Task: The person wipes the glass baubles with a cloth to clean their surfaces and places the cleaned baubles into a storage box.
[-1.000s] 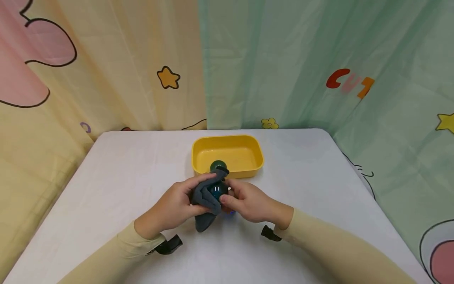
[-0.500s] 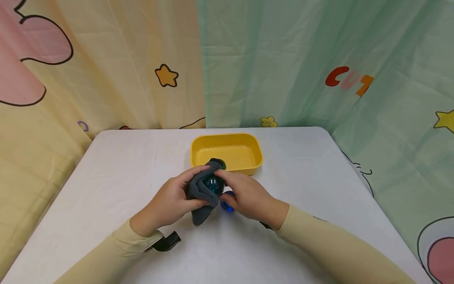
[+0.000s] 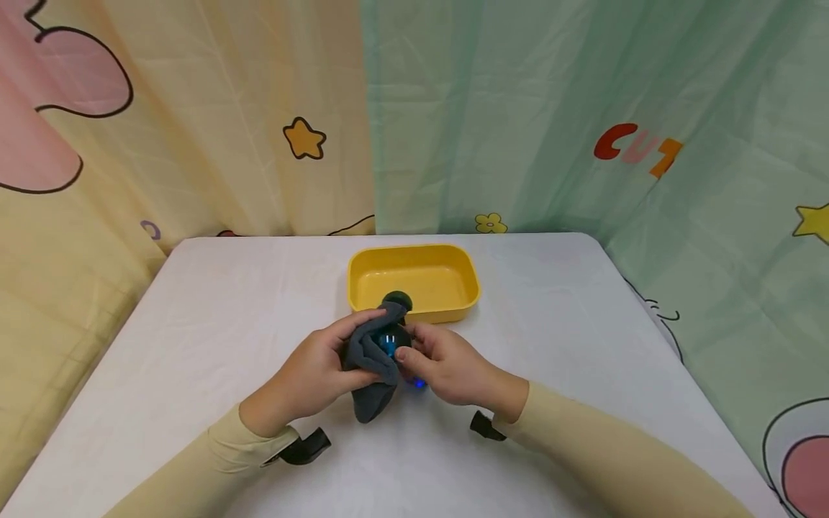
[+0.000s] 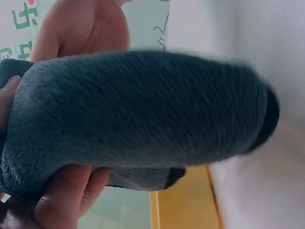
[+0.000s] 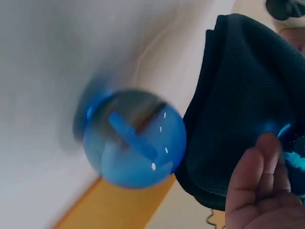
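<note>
My left hand (image 3: 311, 373) grips a folded dark grey cloth (image 3: 370, 403), bunched around a shiny teal-blue ball (image 3: 388, 341). From the other side, my right hand (image 3: 463, 368) pinches that ball between thumb and fingers. The cloth (image 4: 143, 105) fills much of the left wrist view and hides the ball there. A clear blue ball (image 5: 136, 143) sits on the table below the hands; in the head view only a bit of this blue ball (image 3: 419, 383) shows under the right hand. Beyond the cloth is a dark green ball (image 3: 396, 296), partly covered.
A yellow rectangular tub (image 3: 463, 313) stands behind the hands on the white table (image 3: 550, 309). Whether the green ball lies in the tub or in front of it I cannot tell. Printed curtains (image 3: 518, 108) hang behind the table.
Half a second ago my right hand reached higher over the teal-blue ball; its fingers have since drawn back to the ball's right side. The cloth and left hand have shifted slightly.
</note>
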Available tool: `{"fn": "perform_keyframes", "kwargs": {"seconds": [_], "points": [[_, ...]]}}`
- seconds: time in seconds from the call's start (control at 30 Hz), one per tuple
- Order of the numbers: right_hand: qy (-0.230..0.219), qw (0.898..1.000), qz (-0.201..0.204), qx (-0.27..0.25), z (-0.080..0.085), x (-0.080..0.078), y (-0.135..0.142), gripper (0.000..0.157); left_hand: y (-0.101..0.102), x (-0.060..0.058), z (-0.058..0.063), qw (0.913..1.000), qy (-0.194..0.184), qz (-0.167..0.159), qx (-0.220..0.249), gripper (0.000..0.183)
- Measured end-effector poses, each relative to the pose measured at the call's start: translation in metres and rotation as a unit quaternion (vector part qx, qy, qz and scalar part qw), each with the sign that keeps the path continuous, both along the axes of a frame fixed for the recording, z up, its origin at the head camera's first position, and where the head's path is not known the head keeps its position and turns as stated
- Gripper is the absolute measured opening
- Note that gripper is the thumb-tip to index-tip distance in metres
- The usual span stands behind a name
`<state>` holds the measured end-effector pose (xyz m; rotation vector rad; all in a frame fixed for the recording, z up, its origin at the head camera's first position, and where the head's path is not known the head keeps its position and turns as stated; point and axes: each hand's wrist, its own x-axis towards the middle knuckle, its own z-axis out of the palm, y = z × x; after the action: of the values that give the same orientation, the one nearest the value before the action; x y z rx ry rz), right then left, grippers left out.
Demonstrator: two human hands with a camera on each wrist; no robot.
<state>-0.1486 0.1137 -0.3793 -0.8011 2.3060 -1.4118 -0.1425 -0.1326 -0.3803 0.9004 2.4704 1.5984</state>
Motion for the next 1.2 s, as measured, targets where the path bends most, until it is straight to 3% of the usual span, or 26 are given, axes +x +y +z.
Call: {"fn": "perform_keyframes", "kwargs": {"seconds": [0.1, 0.23, 0.3, 0.43, 0.5, 0.53, 0.6, 0.7, 0.77, 0.83, 0.9, 0.97, 1.07, 1.2], "points": [[0.079, 0.996, 0.006, 0.048, 0.0, 0.004, -0.001, 0.054, -0.002, 0.0, 0.0, 0.9998, -0.007, 0.02, -0.004, 0.079], [0.175, 0.977, 0.009, 0.122, 0.002, 0.006, -0.002, 0.072, -0.005, 0.0, 0.001, 0.9992, -0.017, 0.037, -0.002, 0.077], [0.222, 0.964, 0.0, 0.149, 0.002, 0.006, -0.002, 0.074, -0.005, 0.001, 0.002, 0.9992, -0.023, 0.034, 0.003, 0.077], [0.327, 0.926, -0.019, 0.185, 0.002, 0.004, 0.0, 0.072, -0.004, 0.002, 0.003, 0.9993, -0.03, 0.022, 0.009, 0.077], [0.352, 0.917, -0.021, 0.189, 0.001, 0.004, 0.001, 0.071, -0.003, 0.002, 0.003, 0.9994, -0.03, 0.016, 0.011, 0.077], [0.351, 0.917, -0.019, 0.186, 0.001, 0.004, 0.001, 0.071, -0.003, 0.003, 0.003, 0.9994, -0.03, 0.013, 0.011, 0.077], [0.308, 0.936, -0.013, 0.168, 0.002, 0.003, 0.001, 0.069, -0.003, 0.003, 0.003, 0.9994, -0.031, 0.007, 0.012, 0.076], [0.182, 0.977, 0.005, 0.11, 0.005, 0.003, 0.001, 0.058, -0.003, 0.004, 0.004, 0.9991, -0.036, -0.009, 0.018, 0.074], [0.079, 0.995, 0.013, 0.057, 0.006, 0.004, 0.001, 0.047, -0.003, 0.005, 0.005, 0.9986, -0.042, -0.019, 0.024, 0.074], [0.004, 1.0, 0.015, 0.014, 0.007, 0.005, 0.001, 0.039, -0.004, 0.007, 0.005, 0.9981, -0.045, -0.026, 0.031, 0.074], [-0.034, 0.999, 0.013, -0.01, 0.007, 0.006, 0.0, 0.039, -0.004, 0.008, 0.006, 0.998, -0.047, -0.027, 0.035, 0.075], [-0.018, 1.0, 0.013, -0.007, 0.007, 0.009, -0.002, 0.045, -0.004, 0.009, 0.006, 0.9984, -0.04, -0.02, 0.035, 0.076], [0.056, 0.998, 0.02, 0.034, 0.006, 0.015, -0.004, 0.061, -0.006, 0.01, 0.005, 0.999, -0.03, 0.001, 0.034, 0.076], [0.167, 0.979, 0.019, 0.117, 0.007, 0.021, -0.005, 0.077, -0.008, 0.013, 0.005, 0.9982, -0.034, 0.017, 0.047, 0.075]]}}
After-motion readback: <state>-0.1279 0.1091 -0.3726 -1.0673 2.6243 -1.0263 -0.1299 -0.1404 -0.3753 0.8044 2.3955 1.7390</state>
